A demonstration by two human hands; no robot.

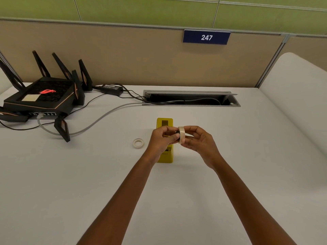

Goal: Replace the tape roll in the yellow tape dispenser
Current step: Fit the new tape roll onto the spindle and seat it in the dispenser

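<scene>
Yellow plastic is showing between the two wrists: the yellow tape dispenser (165,138) is sitting on the white desk (177,200), its long axis running straight away from the person toward the partition, one short end facing the camera and the other facing the cable tray. Its middle is hidden behind the hands, so I cannot tell what its cradle is holding.

Above it, both hands are meeting around a cream tape roll (181,134). The roll is standing on edge, its flat faces turned left and right and its rim toward the camera. The right hand (198,142) is pinching the rim between thumb and fingertips. The left hand (161,140) is curling its fingers against a dark piece at the roll's left face, probably the hub; how firmly it is gripping cannot be told.

A second, thinner tape ring (138,143) is lying flat on the desk just left of the dispenser.

Farther back, a black router (42,98) with raised antennas is occupying the left corner, its cables trailing into an open cable tray (191,99). A tan partition is bearing a blue sign (206,37) reading 247, with green wall panels above.
</scene>
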